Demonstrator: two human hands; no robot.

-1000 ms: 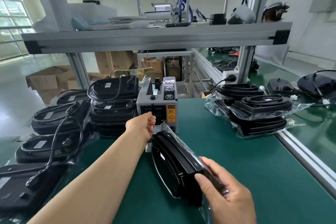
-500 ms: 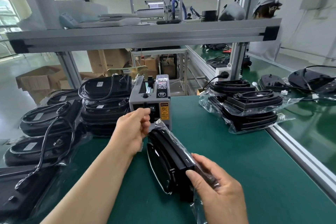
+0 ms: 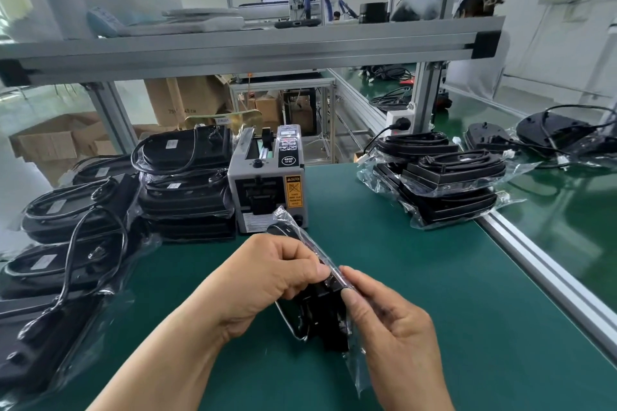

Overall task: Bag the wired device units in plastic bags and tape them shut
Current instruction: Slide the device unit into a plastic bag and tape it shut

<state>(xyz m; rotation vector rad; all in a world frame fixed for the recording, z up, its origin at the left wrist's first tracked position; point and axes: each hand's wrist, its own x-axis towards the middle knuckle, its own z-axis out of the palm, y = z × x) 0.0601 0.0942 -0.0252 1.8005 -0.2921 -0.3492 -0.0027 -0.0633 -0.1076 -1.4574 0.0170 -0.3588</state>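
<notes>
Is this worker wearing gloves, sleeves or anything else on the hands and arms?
No. The left hand and right hand are bare: no gloves, rings or watch show. The left forearm is bare too, with no sleeve in view.

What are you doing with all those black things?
A person is packing them. The left hand and the right hand pinch the clear bag around one black device, just in front of the grey tape machine on the green table. A pile of bagged ones sits to the right; a stack waits on the left.
</notes>
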